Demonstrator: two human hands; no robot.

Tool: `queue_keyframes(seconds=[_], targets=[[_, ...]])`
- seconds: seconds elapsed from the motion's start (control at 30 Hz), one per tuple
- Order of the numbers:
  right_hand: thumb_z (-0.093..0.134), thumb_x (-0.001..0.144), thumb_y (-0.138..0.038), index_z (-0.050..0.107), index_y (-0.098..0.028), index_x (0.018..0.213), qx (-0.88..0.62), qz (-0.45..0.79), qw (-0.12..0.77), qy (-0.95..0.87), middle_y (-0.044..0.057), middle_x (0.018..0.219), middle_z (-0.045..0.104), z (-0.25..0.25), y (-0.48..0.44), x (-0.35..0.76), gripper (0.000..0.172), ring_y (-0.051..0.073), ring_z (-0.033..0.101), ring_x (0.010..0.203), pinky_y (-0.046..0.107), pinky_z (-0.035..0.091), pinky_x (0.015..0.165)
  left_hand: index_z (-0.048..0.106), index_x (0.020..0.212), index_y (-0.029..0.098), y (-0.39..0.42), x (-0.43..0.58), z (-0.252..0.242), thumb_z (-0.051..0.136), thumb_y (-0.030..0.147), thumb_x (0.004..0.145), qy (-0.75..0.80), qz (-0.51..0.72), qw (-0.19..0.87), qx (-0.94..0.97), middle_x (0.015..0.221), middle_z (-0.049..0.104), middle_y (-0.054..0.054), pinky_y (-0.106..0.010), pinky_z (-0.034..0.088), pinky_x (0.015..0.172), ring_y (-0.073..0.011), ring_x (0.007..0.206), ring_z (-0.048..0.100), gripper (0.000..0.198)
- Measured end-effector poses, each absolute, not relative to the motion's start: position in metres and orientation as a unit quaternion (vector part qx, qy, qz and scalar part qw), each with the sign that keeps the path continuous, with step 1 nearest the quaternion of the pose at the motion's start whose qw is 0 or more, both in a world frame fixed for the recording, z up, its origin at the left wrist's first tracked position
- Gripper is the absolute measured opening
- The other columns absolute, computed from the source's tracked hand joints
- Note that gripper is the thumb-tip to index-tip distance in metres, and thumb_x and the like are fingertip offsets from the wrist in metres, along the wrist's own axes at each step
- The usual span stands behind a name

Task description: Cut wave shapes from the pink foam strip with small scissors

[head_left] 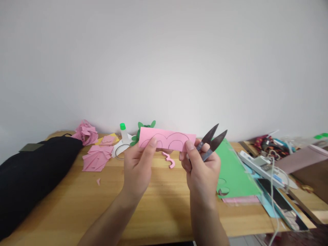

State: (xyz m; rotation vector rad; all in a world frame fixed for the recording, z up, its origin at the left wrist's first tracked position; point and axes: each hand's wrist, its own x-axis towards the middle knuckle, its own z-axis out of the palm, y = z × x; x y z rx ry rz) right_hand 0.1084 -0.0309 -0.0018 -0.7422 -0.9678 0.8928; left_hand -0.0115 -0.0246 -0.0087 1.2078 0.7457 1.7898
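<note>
The left hand (139, 162) and right hand (202, 167) pinch a drawn-on, seemingly uncut pink strip (166, 137) (scissors (214, 144) also in the right); one cut-out curl (170, 160) lies on the counter (159, 205).

Beyond and above the left grip (138, 162) and right grip (202, 165), we see a plain, smooth, pale grey-white wall (164, 61) filling the upper half of our view. The light on it is soft, brightest just above the grips and dimmer toward the far corners. Beneath both grips we have a light-brown wooden surface (64, 205) with visible grain, reaching back to the wall. A soft shadow (176, 208) lies on it between our forearms. Well to the right of the right grip, a dark narrow strip separates more pale wood (310, 201). Below that grip, past the front edge, we glimpse pale floor (246, 241).
</note>
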Motion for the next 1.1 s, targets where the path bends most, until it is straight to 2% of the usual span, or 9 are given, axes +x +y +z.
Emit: queue_keyframes(seconds=[0.27,0.4,0.53,0.9,1.1], targets=[[0.07,0.085,-0.031,0.066,-0.018,0.074,-0.336,0.415,0.713,-0.455,-0.004,0.053,0.059,-0.001,-0.032,0.108,0.018,0.004,0.034,0.037,0.018,0.024,0.035,0.073,0.057,0.021,-0.03,-0.008,0.001,0.051,0.035,0.095,0.275,0.683,0.456,0.5,0.065,0.073,-0.004,-0.037,0.057,0.08,-0.0223,0.079,0.071,0.046],[0.07,0.084,-0.033,0.065,-0.018,0.072,-0.345,0.413,0.712,-0.451,-0.004,0.053,0.058,0.0,-0.034,0.107,0.02,0.005,0.034,0.037,0.019,0.025,0.035,0.069,0.053,0.02,-0.033,-0.005,0.003,0.052,0.041,0.093,0.28,0.676,0.466,0.498,0.065,0.071,-0.007,-0.038,0.057,0.076,-0.0251,0.08,0.07,0.048],[0.07,0.085,-0.032,0.064,-0.017,0.068,-0.34,0.413,0.717,-0.447,-0.004,0.052,0.057,0.001,-0.035,0.106,0.023,0.005,0.035,0.037,0.019,0.026,0.036,0.062,0.048,0.021,-0.034,-0.003,0.002,0.055,0.043,0.09,0.32,0.672,0.448,0.495,0.058,0.067,-0.006,-0.033,0.056,0.065,-0.0232,0.073,0.068,0.048],[0.073,0.081,-0.036,0.064,-0.019,0.071,-0.355,0.421,0.71,-0.438,-0.006,0.05,0.052,0.001,-0.036,0.103,0.022,0.007,0.036,0.038,0.022,0.038,0.04,0.072,0.062,0.022,-0.035,-0.003,0.002,0.052,0.03,0.094,0.3,0.645,0.409,0.571,0.07,0.07,-0.004,-0.033,0.055,0.074,-0.0228,0.084,0.068,0.038],[0.073,0.079,-0.037,0.064,-0.019,0.068,-0.354,0.444,0.703,-0.429,-0.006,0.049,0.046,0.003,-0.036,0.102,0.023,0.008,0.039,0.041,0.023,0.041,0.041,0.07,0.057,0.022,-0.036,-0.004,0.006,0.054,0.03,0.093,0.314,0.624,0.401,0.593,0.071,0.072,-0.003,-0.032,0.053,0.081,-0.0214,0.082,0.069,0.04]])
